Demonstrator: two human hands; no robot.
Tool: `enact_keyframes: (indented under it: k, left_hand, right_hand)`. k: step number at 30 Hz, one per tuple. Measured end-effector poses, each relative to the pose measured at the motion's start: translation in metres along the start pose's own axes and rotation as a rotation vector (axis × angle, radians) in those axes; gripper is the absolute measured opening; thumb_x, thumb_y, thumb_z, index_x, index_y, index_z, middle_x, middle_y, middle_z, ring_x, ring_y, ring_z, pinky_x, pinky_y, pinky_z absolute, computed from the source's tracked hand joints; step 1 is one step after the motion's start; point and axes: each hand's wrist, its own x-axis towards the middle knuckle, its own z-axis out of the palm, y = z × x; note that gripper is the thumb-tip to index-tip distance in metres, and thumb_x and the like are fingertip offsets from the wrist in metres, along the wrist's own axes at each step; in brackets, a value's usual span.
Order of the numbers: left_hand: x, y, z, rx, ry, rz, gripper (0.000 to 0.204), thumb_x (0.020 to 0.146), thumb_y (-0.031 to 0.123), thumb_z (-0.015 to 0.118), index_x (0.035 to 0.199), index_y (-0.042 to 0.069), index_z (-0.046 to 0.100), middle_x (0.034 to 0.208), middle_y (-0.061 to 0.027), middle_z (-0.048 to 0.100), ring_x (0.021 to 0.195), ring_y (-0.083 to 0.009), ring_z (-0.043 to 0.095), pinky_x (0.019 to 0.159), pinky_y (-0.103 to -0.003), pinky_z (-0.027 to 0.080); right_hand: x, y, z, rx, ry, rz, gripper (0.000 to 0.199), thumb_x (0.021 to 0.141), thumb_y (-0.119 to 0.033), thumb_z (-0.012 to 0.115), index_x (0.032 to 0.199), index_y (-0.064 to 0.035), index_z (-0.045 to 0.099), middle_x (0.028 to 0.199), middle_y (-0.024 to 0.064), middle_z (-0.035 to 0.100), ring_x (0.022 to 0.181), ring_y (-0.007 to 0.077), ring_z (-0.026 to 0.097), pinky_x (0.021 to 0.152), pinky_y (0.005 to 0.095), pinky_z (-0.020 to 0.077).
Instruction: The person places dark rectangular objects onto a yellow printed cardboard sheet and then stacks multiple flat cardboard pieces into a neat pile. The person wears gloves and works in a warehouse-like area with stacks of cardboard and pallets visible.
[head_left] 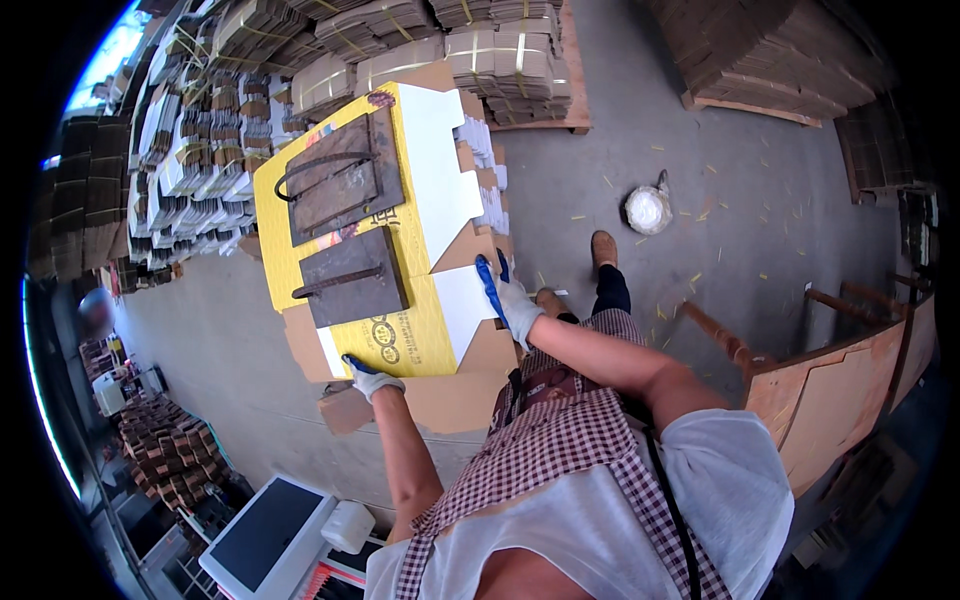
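Carton blank, yellow-printed, with white flaps (430,340): topmost on a stack of layered cardboard (492,185), directly before the wearer. Slab, dark, larger, with looped handle (340,195): lying on the blank's far half. Slab, dark, smaller, with bar handle (370,258): lying nearer, just beside the first. Left hand (375,380), gloved in white and blue: at the blank's near left corner, fingertips on its edge. Right hand (513,305), gloved alike: at the near right edge, blue fingers against the white flap. Grip, both hands: cannot be told as closed or loose, the undersides of the fingers being hidden. Hazards, as judged: slabs liable to slide if the near edge is raised, nothing visible fastening them; a dropped slab might reach the brown shoe (603,248) beside the stack. Blank liable to crease at its slots and fold lines if pulled unevenly, the slabs pinning its middle. Brown cardboard (455,402), projecting at the near side: could be bent or dragged askew by forearm or apron (560,440). Floor (560,170), strewn with yellow strap scraps (703,216), a round wrapped bundle (648,210) near the shoe: underfoot, a likely cause of stumbling.
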Motion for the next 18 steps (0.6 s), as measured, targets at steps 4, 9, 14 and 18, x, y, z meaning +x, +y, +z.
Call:
enact_keyframes:
  k: [4,9,14,18]
  left_hand:
    - [-0.007,0.009,0.013,0.072,-0.044,-0.040,0.064,0.103,0.059,0.034,0.147,0.014,0.048,0.144,-0.0072,0.057,0.123,-0.0309,0.060,0.102,-0.050,0.050]
    - [-0.022,0.003,0.020,0.095,0.205,0.044,0.068,0.103,0.059,0.036,0.146,0.008,0.049,0.141,-0.0111,0.058,0.118,-0.0344,0.063,0.098,-0.052,0.053]
    - [-0.013,-0.001,0.004,0.020,0.163,-0.010,0.071,0.102,0.060,0.035,0.147,0.005,0.046,0.145,-0.0151,0.055,0.120,-0.0361,0.061,0.099,-0.052,0.052]
    - [0.025,-0.038,-0.042,-0.017,0.108,0.025,0.069,0.101,0.060,0.042,0.144,0.008,0.050,0.140,-0.0142,0.058,0.116,-0.0317,0.063,0.096,-0.048,0.052]
  right_hand:
    - [0.015,0.037,0.001,-0.082,0.071,-0.069,0.074,0.099,-0.051,0.056,0.154,-0.0074,0.032,0.134,0.0233,0.057,0.122,0.0343,0.055,0.104,0.0397,0.0427]
    - [0.008,0.041,0.002,-0.137,0.062,-0.051,0.070,0.099,-0.047,0.057,0.153,-0.0077,0.034,0.147,0.0273,0.044,0.137,0.0418,0.042,0.114,0.0452,0.0344]
    - [-0.012,0.016,0.007,0.020,0.031,0.078,0.061,0.102,-0.035,0.057,0.153,-0.0103,0.034,0.138,0.0193,0.054,0.125,0.0323,0.052,0.107,0.0397,0.0404]
    - [-0.008,0.039,0.007,-0.087,0.025,0.014,0.057,0.103,-0.032,0.056,0.149,-0.0032,0.039,0.130,0.0157,0.061,0.115,0.0253,0.059,0.099,0.0353,0.0457]
